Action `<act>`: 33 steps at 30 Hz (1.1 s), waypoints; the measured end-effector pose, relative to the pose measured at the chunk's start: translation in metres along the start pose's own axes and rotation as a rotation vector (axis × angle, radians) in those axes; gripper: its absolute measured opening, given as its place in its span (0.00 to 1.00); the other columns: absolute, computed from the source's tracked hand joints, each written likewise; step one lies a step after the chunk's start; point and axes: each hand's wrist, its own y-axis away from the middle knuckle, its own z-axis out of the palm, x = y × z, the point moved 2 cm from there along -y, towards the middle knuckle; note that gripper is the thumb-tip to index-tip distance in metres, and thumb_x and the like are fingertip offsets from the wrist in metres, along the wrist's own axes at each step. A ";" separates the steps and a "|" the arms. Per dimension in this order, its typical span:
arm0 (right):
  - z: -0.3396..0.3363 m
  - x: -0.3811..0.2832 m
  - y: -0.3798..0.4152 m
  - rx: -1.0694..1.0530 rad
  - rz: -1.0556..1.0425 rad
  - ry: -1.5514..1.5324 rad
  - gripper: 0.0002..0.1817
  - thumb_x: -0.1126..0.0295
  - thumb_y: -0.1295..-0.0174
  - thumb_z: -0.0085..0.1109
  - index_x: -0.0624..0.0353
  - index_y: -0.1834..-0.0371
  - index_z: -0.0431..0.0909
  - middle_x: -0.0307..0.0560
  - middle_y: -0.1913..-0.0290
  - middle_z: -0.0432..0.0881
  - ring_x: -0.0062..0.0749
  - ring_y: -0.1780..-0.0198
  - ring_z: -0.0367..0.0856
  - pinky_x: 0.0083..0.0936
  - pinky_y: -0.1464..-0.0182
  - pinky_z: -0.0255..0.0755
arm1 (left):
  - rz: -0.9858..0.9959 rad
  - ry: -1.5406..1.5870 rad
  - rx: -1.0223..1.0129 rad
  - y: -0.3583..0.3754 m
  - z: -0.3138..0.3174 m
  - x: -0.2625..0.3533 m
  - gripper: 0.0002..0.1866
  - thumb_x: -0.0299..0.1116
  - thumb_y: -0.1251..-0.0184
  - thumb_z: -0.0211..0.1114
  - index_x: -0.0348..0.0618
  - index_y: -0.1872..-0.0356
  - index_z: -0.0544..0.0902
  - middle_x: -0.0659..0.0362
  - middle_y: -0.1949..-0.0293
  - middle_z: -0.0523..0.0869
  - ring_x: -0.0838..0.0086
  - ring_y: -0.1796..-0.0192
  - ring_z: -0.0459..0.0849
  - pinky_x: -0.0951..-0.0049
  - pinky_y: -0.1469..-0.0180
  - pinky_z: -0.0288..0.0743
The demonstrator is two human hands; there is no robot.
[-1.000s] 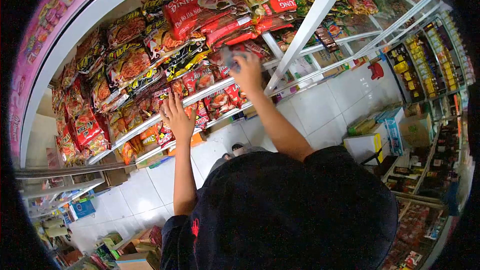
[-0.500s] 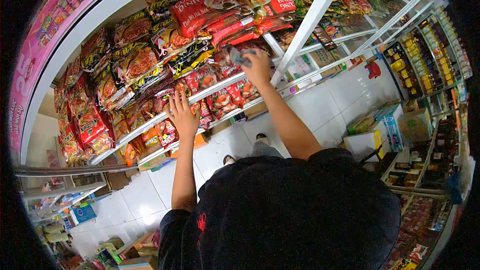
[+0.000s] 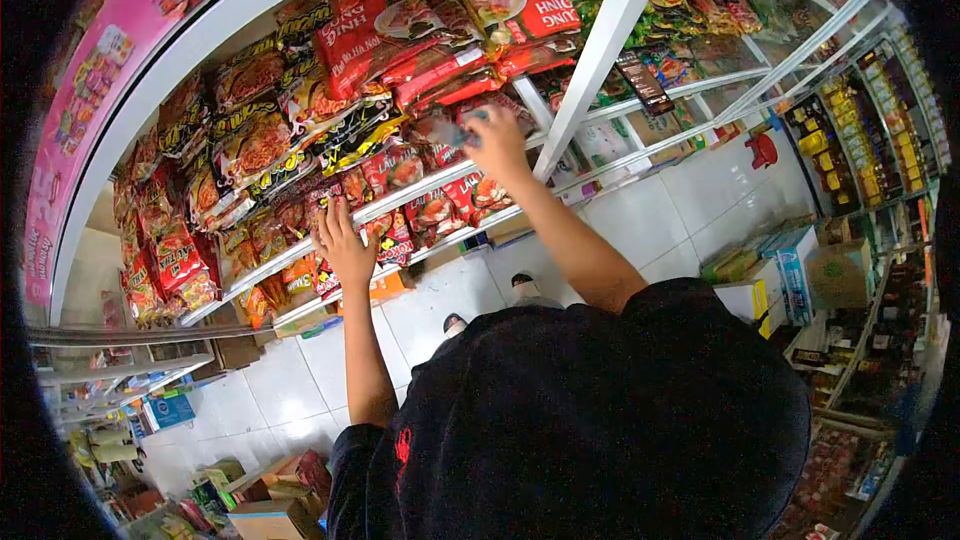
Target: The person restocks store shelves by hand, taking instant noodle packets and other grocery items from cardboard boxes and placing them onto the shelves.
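My right hand (image 3: 497,148) is closed around a small grey-blue cloth (image 3: 464,132), blurred by motion, over red noodle packets just behind the white front rail (image 3: 415,188). Part of the cloth is hidden by the fingers. Farther left, my left hand (image 3: 346,248) lies with fingers spread across the same rail, holding nothing. Beneath and behind the hands are red hotpot-noodle packets (image 3: 398,168). Black-and-yellow noodle packets (image 3: 255,145) lie in piles behind my left hand, and large red packets (image 3: 365,35) are stacked farther back.
A slanting white post (image 3: 600,55) stands right of my right hand, with sliding glass and more packets beyond. Cartons (image 3: 838,275) and a red stool (image 3: 762,149) are on the tiled floor (image 3: 640,215) at right. More boxes (image 3: 275,520) sit at lower left.
The view has shifted slightly, moving the shelf leftward in the picture. Both hands appear a little farther left and lower. The cloth stays in my right hand over the packets.
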 end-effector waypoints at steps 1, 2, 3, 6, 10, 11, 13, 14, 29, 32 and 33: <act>0.006 -0.017 0.002 -0.006 -0.003 -0.025 0.17 0.63 0.63 0.67 0.53 0.66 0.78 0.46 0.56 0.71 0.45 0.52 0.66 0.37 0.51 0.65 | -0.017 0.012 0.019 -0.001 0.000 0.002 0.38 0.41 0.54 0.64 0.50 0.38 0.61 0.57 0.38 0.63 0.61 0.35 0.57 0.53 0.36 0.42; 0.008 -0.040 0.004 -0.054 -0.037 -0.042 0.17 0.61 0.63 0.67 0.53 0.68 0.79 0.46 0.56 0.71 0.45 0.52 0.65 0.38 0.51 0.65 | -0.018 0.008 0.018 -0.002 0.001 0.002 0.38 0.41 0.54 0.64 0.50 0.38 0.61 0.57 0.38 0.63 0.61 0.35 0.57 0.53 0.36 0.42; 0.017 -0.057 0.009 -0.054 -0.101 -0.112 0.17 0.59 0.64 0.68 0.52 0.69 0.79 0.45 0.57 0.71 0.45 0.52 0.65 0.39 0.50 0.64 | -0.034 0.032 0.017 -0.003 0.001 0.001 0.38 0.39 0.56 0.65 0.50 0.39 0.62 0.58 0.39 0.64 0.61 0.35 0.57 0.53 0.36 0.42; 0.033 -0.085 0.020 -0.092 -0.180 -0.198 0.16 0.61 0.64 0.67 0.50 0.69 0.78 0.39 0.57 0.72 0.43 0.52 0.67 0.36 0.51 0.67 | -0.078 0.068 0.049 -0.006 0.006 -0.003 0.37 0.34 0.60 0.66 0.51 0.41 0.64 0.59 0.41 0.65 0.62 0.36 0.58 0.52 0.37 0.42; 0.008 -0.021 0.001 -0.095 -0.066 -0.205 0.19 0.66 0.62 0.65 0.49 0.62 0.77 0.41 0.58 0.74 0.42 0.53 0.69 0.35 0.50 0.67 | -0.086 0.063 0.029 -0.007 0.004 -0.005 0.36 0.32 0.59 0.65 0.53 0.42 0.64 0.59 0.41 0.65 0.63 0.36 0.58 0.52 0.37 0.42; -0.005 0.003 -0.002 -0.029 -0.033 -0.136 0.18 0.67 0.62 0.66 0.49 0.63 0.77 0.42 0.60 0.73 0.41 0.56 0.70 0.34 0.55 0.69 | -0.079 0.046 0.022 -0.007 0.004 -0.004 0.37 0.32 0.59 0.65 0.52 0.41 0.64 0.59 0.40 0.64 0.63 0.35 0.57 0.52 0.37 0.43; -0.017 0.014 -0.002 0.051 0.009 -0.045 0.19 0.67 0.63 0.67 0.50 0.63 0.77 0.43 0.59 0.73 0.42 0.55 0.69 0.34 0.53 0.67 | -0.074 0.031 0.016 -0.006 0.006 -0.003 0.37 0.32 0.60 0.65 0.52 0.41 0.64 0.59 0.38 0.63 0.63 0.35 0.56 0.52 0.36 0.43; -0.015 0.010 0.000 0.045 0.012 -0.034 0.19 0.66 0.63 0.67 0.51 0.63 0.77 0.43 0.59 0.73 0.43 0.54 0.69 0.36 0.51 0.67 | -0.067 0.029 0.036 -0.006 0.006 -0.004 0.37 0.32 0.59 0.65 0.51 0.40 0.63 0.59 0.37 0.62 0.63 0.34 0.55 0.52 0.36 0.43; 0.003 -0.021 0.006 0.028 -0.057 -0.114 0.18 0.67 0.64 0.67 0.50 0.65 0.78 0.43 0.59 0.74 0.43 0.53 0.68 0.35 0.48 0.64 | -0.131 0.044 0.024 -0.005 0.006 -0.001 0.40 0.33 0.55 0.65 0.55 0.37 0.59 0.61 0.36 0.61 0.62 0.34 0.55 0.54 0.34 0.41; 0.032 -0.074 0.016 -0.109 -0.153 -0.342 0.16 0.67 0.63 0.67 0.51 0.66 0.78 0.42 0.57 0.74 0.43 0.50 0.68 0.37 0.44 0.62 | -0.138 0.046 0.015 -0.004 0.006 -0.001 0.40 0.34 0.55 0.66 0.56 0.37 0.59 0.61 0.36 0.61 0.61 0.34 0.56 0.53 0.34 0.42; 0.029 -0.073 0.013 -0.110 -0.155 -0.345 0.16 0.67 0.63 0.67 0.51 0.66 0.78 0.42 0.57 0.74 0.43 0.50 0.68 0.37 0.44 0.62 | -0.135 0.051 0.014 -0.005 0.006 -0.002 0.39 0.34 0.55 0.66 0.55 0.37 0.59 0.60 0.36 0.61 0.61 0.34 0.56 0.53 0.34 0.42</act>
